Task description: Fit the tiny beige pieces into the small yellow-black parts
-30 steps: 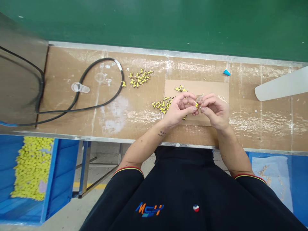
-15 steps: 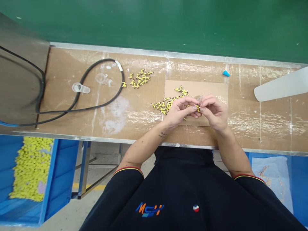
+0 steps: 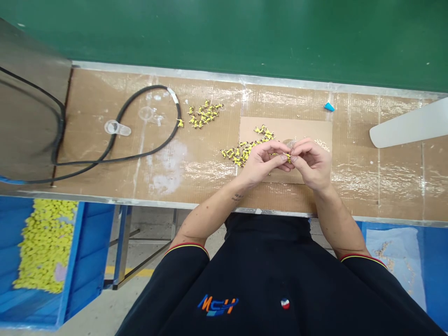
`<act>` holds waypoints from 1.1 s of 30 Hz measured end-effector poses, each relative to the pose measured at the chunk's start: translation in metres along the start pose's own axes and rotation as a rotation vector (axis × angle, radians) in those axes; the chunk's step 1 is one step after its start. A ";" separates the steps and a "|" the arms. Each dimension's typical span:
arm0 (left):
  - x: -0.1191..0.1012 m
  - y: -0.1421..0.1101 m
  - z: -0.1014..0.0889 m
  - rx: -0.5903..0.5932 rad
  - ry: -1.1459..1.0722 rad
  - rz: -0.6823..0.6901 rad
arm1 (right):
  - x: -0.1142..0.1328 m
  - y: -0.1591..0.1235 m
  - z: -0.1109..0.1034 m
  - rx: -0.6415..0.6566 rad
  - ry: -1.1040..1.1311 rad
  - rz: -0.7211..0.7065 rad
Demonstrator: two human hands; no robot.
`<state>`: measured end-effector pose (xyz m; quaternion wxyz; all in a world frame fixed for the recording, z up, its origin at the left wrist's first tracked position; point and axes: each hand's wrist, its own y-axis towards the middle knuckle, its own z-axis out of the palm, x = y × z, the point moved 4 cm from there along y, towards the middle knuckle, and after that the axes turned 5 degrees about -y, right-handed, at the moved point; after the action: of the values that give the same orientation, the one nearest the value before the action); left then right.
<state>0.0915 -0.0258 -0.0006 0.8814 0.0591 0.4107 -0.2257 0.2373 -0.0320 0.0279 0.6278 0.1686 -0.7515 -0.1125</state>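
My left hand (image 3: 262, 161) and my right hand (image 3: 311, 163) meet above a cardboard sheet (image 3: 301, 127), pinching a small yellow part (image 3: 288, 158) between their fingertips. The fingers hide most of it. Just left of my left hand lies a heap of yellow parts with dark bits (image 3: 242, 152). A smaller group of the same parts (image 3: 263, 132) sits on the sheet above my fingers. A small clear piece (image 3: 289, 142) shows just beyond my right fingers. Farther left on the bench lies another cluster of yellow parts (image 3: 205, 114).
A black cable (image 3: 121, 112) loops across the cardboard-covered bench beside a clear plastic piece (image 3: 117, 127). A small blue cap (image 3: 329, 107) and a white paddle-shaped object (image 3: 409, 123) lie to the right. Below the bench edge, a blue bin (image 3: 45, 245) holds yellow pieces.
My fingertips have drawn closer together around the small yellow part, which now shows less. The heaps and other bench items stay in place.
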 end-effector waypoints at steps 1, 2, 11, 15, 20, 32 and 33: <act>0.000 0.000 0.000 -0.001 0.008 0.003 | 0.000 0.000 0.000 -0.011 -0.007 0.011; 0.000 0.000 0.000 -0.002 0.018 0.007 | -0.001 0.000 0.000 -0.019 -0.014 0.019; -0.003 -0.004 -0.001 0.000 0.167 0.222 | 0.000 0.001 -0.002 -0.021 -0.009 0.051; -0.007 -0.008 -0.002 -0.055 0.391 0.421 | -0.002 0.001 -0.001 -0.010 0.024 0.100; -0.020 -0.017 0.004 -0.074 0.755 0.739 | -0.002 0.003 0.000 0.006 0.067 0.116; -0.015 -0.017 0.002 -0.069 0.745 0.722 | -0.001 0.002 0.002 0.068 0.121 0.111; -0.015 -0.016 0.001 -0.082 0.692 0.698 | -0.001 0.002 0.002 0.051 0.137 0.105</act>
<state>0.0769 -0.0347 0.0125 0.7179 0.2300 0.6436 0.1321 0.2348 -0.0301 0.0277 0.6783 0.1524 -0.7172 -0.0484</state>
